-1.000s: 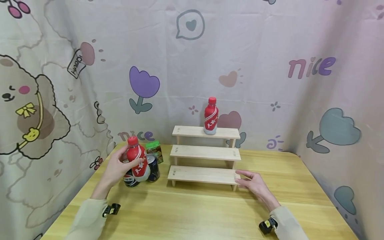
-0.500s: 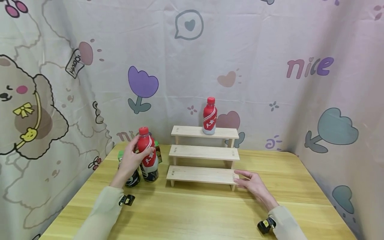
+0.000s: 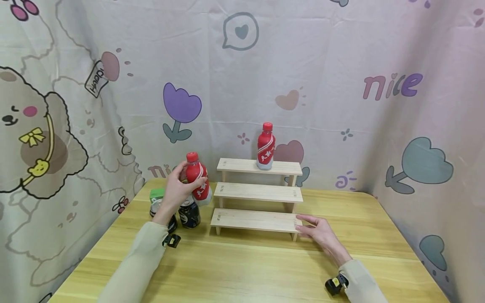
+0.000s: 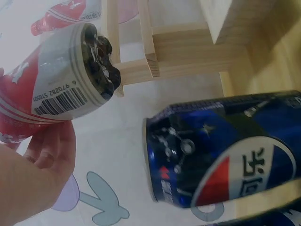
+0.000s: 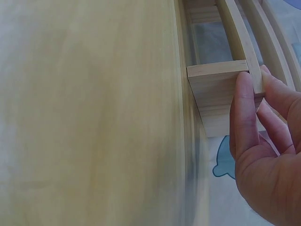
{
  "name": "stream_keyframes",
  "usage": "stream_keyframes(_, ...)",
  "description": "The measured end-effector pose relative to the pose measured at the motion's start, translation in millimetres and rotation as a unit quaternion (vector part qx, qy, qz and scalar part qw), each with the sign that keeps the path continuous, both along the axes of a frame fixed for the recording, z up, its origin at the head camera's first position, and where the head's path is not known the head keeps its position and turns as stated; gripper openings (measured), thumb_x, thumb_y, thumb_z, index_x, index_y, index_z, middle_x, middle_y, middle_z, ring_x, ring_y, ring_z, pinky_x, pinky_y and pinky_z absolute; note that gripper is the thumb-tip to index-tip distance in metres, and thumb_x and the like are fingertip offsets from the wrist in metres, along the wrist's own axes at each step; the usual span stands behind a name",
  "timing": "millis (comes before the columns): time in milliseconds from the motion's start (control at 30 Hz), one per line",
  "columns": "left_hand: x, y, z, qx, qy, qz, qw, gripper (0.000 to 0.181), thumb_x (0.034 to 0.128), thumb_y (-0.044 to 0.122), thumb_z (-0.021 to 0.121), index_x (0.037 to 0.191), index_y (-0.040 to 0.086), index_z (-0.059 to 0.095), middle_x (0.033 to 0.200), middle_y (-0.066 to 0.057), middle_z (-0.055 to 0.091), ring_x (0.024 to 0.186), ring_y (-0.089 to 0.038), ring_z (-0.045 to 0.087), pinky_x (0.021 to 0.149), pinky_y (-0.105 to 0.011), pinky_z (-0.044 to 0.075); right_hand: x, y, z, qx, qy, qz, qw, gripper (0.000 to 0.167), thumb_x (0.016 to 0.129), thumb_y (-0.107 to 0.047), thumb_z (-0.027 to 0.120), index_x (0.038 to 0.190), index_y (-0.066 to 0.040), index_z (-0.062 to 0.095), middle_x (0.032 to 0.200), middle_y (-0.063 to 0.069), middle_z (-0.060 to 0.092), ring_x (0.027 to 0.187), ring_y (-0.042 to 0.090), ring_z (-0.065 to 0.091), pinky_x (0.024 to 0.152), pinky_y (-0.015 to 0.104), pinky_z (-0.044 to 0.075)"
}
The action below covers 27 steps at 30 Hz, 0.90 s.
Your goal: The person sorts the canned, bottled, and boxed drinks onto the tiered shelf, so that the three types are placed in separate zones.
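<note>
The left hand (image 3: 178, 189) grips a red bottle (image 3: 197, 179) with a white lower part, slightly tilted and raised behind a dark can (image 3: 189, 213). In the left wrist view, the bottle (image 4: 61, 77) shows its dark base and barcode above the fingers, apart from the blue can (image 4: 225, 150). A three-step wooden rack (image 3: 257, 192) stands in the middle, with a second red bottle (image 3: 266, 147) upright on its top step. At the bottom step's right end, the right hand (image 3: 322, 235) pinches the board edge; the right wrist view shows that hand (image 5: 268, 146) with fingertips on both sides of the board.
Another dark can (image 3: 172, 225) and a green-topped carton (image 3: 156, 194) stand at the table's left, partly hidden by the left hand and wrist. A printed curtain (image 3: 235, 84) hangs behind and beside the wooden table (image 3: 242, 265).
The left hand has carried its bottle to the right and upward, past the dark cans towards the rack. The right hand has stayed at the bottom step.
</note>
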<state>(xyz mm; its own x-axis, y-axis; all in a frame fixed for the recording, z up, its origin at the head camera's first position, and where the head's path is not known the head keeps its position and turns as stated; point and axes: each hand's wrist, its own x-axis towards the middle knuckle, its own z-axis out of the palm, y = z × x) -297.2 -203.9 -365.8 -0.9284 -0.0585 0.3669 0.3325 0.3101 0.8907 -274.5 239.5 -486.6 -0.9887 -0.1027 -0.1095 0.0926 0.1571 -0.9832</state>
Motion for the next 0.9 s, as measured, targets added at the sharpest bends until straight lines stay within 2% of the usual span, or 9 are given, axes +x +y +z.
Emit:
stream_keyframes(133, -6.1, 7.8, 3.8, 0.01, 0.008, -0.005, 0.9999, 0.067, 0.0825, 0.028, 0.08, 0.138, 0.014, 0.045, 0.128, -0.009, 0.061, 0.106, -0.017, 0.061, 0.089, -0.025, 0.054, 0.1, -0.3, -0.5, 0.0, -0.002, -0.002, 1.0, 0.054, 0.086, -0.008, 0.074, 0.135, 0.004, 0.054, 0.13, 0.028, 0.058, 0.089, 0.019, 0.071, 0.079, 0.031, 0.059)
stream_keyframes(233, -10.0, 12.7, 6.0, 0.013, 0.015, -0.01, 0.9998, 0.066, 0.0819, 0.03, 0.081, 0.137, 0.014, 0.048, 0.127, -0.009, 0.062, 0.104, -0.015, 0.063, 0.086, -0.022, 0.054, -0.1, -0.5, -0.9, 0.0, -0.003, -0.005, 1.0, 0.054, 0.086, -0.008, 0.074, 0.135, 0.004, 0.054, 0.129, 0.028, 0.059, 0.087, 0.02, 0.071, 0.079, 0.031, 0.059)
stream_keyframes(433, -17.2, 21.1, 8.8, 0.016, 0.022, -0.007, 0.9996, 0.069, 0.0806, 0.034, 0.081, 0.14, 0.016, 0.05, 0.127, -0.009, 0.064, 0.104, -0.018, 0.063, 0.088, -0.028, 0.054, 1.0, -0.8, -0.8, 0.001, -0.003, -0.005, 1.0, 0.054, 0.086, -0.008, 0.074, 0.135, 0.004, 0.054, 0.127, 0.026, 0.06, 0.087, 0.019, 0.071, 0.079, 0.031, 0.059)
stream_keyframes(667, -28.7, 35.2, 11.8, 0.027, 0.033, 0.002, 0.9991, 0.073, 0.0799, 0.038, 0.081, 0.142, 0.018, 0.049, 0.128, -0.009, 0.064, 0.106, -0.026, 0.062, 0.095, -0.045, 0.053, 1.5, -1.0, 0.8, 0.008, -0.002, -0.005, 1.0, 0.054, 0.086, -0.01, 0.074, 0.136, 0.002, 0.054, 0.134, 0.028, 0.055, 0.087, 0.021, 0.072, 0.079, 0.032, 0.059)
stream_keyframes(900, -40.9, 50.6, 11.5, 0.044, 0.068, 0.011, 0.9967, 0.071, 0.0811, 0.034, 0.081, 0.142, 0.015, 0.05, 0.126, -0.012, 0.066, 0.102, -0.029, 0.066, 0.092, -0.047, 0.055, 1.0, -1.0, 1.7, 0.008, 0.003, -0.001, 1.0, 0.054, 0.087, -0.009, 0.073, 0.136, 0.002, 0.054, 0.141, 0.03, 0.048, 0.088, 0.02, 0.071, 0.08, 0.032, 0.059)
